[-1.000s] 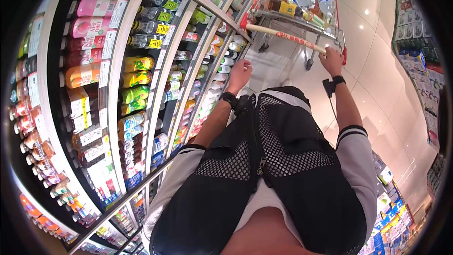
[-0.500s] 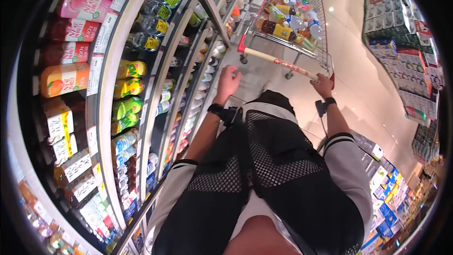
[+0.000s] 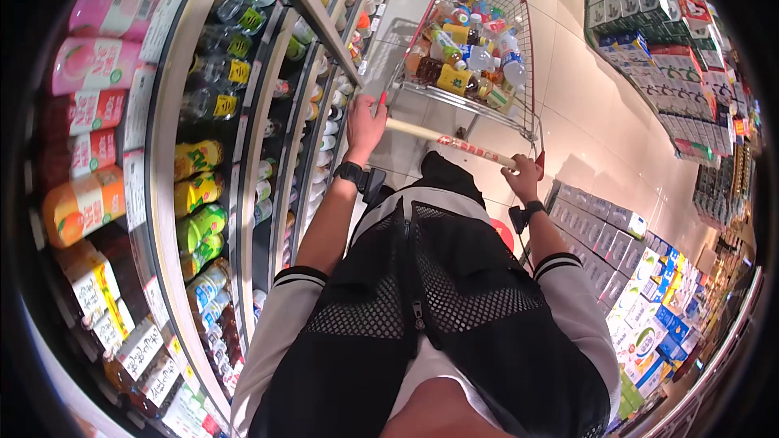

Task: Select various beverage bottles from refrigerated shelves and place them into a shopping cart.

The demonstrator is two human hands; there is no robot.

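Note:
A wire shopping cart [image 3: 531,57] with red trim stands ahead of me, loaded with several drink bottles [image 3: 458,79]. Its pale handle bar [image 3: 446,139], with red print, runs across in front of my body. My left hand [image 3: 367,126] closes on the bar's left end, beside the shelf edge; its palm side is partly hidden. At the right end, the fingers of my right hand [image 3: 523,177] wrap round the bar. Each wrist wears a black band with a device.
Tall shelves [image 3: 174,186] of bottled drinks run close along my left, with price labels on their edges. Stacked cartons [image 3: 649,57] stand at the far right, and more boxed goods [image 3: 600,227] are near my right elbow. Tiled floor [image 3: 560,97] shows beyond the cart's right side.
My left hand has come from beside the handle onto its left end. My right hand stays on the bar. The cart and shelves have shifted left in view.

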